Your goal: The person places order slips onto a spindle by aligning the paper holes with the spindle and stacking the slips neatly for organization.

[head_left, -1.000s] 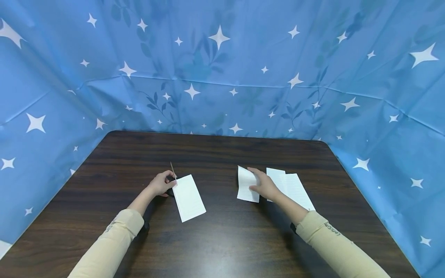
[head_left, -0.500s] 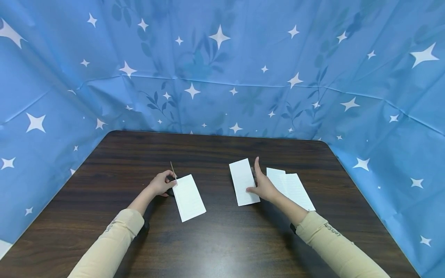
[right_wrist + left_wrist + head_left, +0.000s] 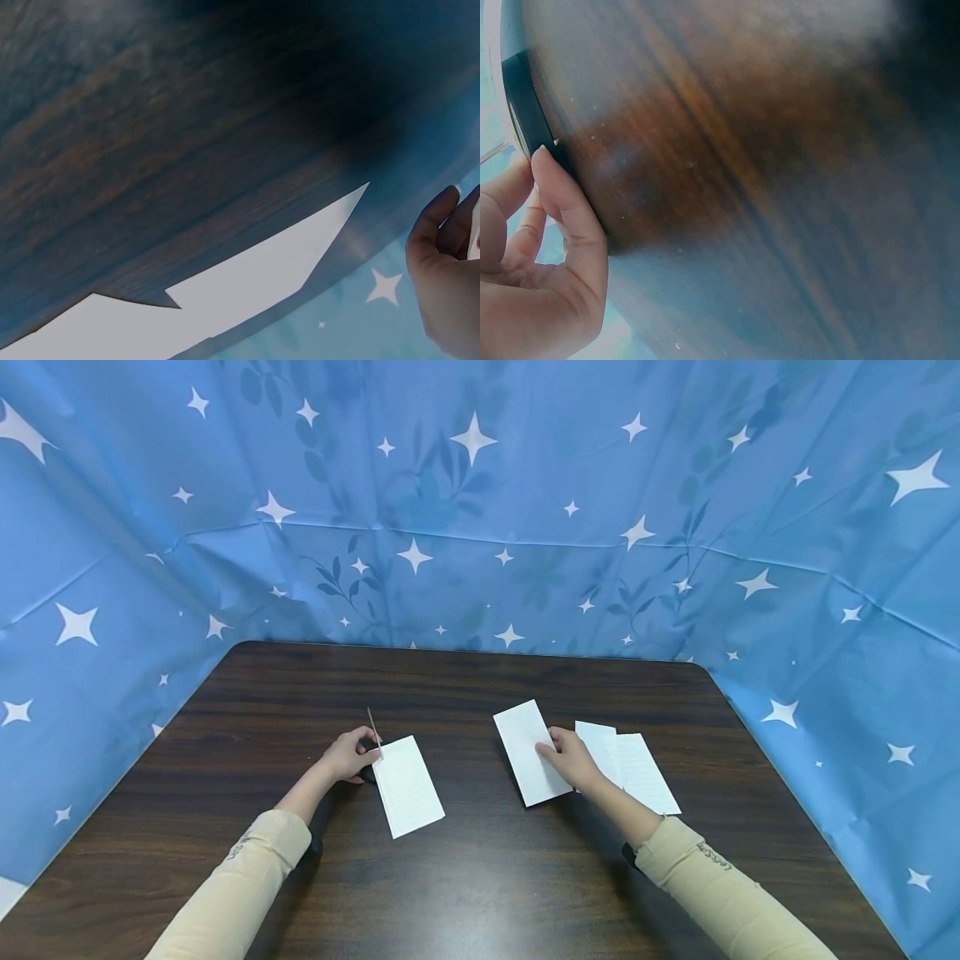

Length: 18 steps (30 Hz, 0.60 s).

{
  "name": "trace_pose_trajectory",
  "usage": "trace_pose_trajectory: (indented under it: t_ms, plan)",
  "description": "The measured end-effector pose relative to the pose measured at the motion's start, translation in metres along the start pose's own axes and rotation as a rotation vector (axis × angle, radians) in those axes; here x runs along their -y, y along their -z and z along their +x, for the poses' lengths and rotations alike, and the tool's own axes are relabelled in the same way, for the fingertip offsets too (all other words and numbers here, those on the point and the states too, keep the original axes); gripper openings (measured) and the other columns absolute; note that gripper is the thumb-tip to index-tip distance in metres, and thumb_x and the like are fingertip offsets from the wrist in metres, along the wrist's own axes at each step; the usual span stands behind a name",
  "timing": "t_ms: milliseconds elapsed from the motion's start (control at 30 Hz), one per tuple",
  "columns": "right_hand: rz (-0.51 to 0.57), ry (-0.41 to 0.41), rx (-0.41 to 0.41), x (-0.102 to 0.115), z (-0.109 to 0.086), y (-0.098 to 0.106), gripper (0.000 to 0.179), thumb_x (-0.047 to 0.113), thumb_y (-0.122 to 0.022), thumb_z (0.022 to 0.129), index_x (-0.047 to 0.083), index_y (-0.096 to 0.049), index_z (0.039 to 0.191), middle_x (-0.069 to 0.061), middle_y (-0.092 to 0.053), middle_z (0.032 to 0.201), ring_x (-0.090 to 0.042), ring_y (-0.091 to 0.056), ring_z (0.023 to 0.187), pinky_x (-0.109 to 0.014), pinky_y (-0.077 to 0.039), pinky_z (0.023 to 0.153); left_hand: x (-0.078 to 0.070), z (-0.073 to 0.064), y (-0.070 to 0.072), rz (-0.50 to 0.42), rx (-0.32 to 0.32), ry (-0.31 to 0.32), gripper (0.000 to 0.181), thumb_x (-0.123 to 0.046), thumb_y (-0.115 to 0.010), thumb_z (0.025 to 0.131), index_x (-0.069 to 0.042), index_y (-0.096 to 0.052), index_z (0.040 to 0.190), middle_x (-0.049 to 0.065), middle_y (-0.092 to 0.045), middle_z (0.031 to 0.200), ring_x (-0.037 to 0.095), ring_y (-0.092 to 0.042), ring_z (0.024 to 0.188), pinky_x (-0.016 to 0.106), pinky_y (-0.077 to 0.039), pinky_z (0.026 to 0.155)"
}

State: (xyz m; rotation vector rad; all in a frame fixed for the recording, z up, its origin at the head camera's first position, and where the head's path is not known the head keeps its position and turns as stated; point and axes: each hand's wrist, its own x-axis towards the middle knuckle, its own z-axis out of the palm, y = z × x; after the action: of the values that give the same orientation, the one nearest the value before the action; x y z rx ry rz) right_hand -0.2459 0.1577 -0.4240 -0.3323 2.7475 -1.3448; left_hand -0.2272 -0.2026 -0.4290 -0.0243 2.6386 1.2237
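Observation:
In the head view my left hand (image 3: 348, 757) pinches the upper left corner of a white notepad (image 3: 408, 789). A thin brown strip (image 3: 373, 727) juts up from that corner. From the left wrist, thumb and finger meet on the dark-looking edge (image 3: 526, 105) of it. My right hand (image 3: 573, 760) holds a white sheet of paper (image 3: 528, 752), thumb on top and the other fingers behind its right edge. The right wrist view catches that hand (image 3: 442, 277) at its right border, with only a sliver of paper showing.
Two overlapping lined sheets (image 3: 641, 774) lie on the dark wooden table (image 3: 465, 877), just right of my right hand. A blue curtain (image 3: 480, 568) with white stars hangs behind the table's far edge.
The bent sheet in my right hand has flattened out and swung leftward. My right thumb and fingers spread, then closed back on its right edge. The left hand stays in place.

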Motion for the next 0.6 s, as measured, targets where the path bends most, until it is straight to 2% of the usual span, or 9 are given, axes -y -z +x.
trace_pose_trajectory:
  t_ms: [100, 233, 600]
  plan:
    - [0.036, -0.014, 0.005, 0.002, -0.001, -0.001, 0.018, 0.009, -0.051, 0.096, -0.007, -0.057, 0.09, 0.003, -0.036, 0.053, -0.009, -0.027, 0.049, -0.02, -0.023, 0.045, 0.0, -0.001, 0.0, 0.002, 0.0, 0.003, 0.021, -0.007, -0.054, 0.094, 0.001, -0.048, 0.113, 0.012, -0.039, 0.085, 0.019, -0.045, 0.068, 0.031, -0.059, 0.055]
    - [0.034, -0.024, -0.007, 0.005, -0.001, -0.003, 0.022, 0.01, -0.048, 0.098, -0.001, -0.05, 0.08, 0.003, -0.031, 0.055, -0.011, -0.026, 0.051, -0.021, -0.023, 0.047, -0.001, 0.0, -0.001, 0.002, 0.004, 0.003, 0.021, -0.007, -0.054, 0.094, 0.001, -0.048, 0.113, 0.011, -0.038, 0.084, 0.018, -0.045, 0.067, 0.031, -0.059, 0.055]
    - [0.004, -0.05, -0.023, 0.017, 0.0, -0.012, 0.018, 0.011, -0.051, 0.096, -0.005, -0.058, 0.09, 0.001, -0.034, 0.057, -0.013, -0.029, 0.054, -0.023, -0.025, 0.05, -0.001, 0.003, 0.001, -0.01, 0.021, 0.023, 0.02, -0.006, -0.053, 0.094, 0.001, -0.047, 0.111, 0.011, -0.038, 0.085, 0.017, -0.043, 0.066, 0.032, -0.059, 0.054]
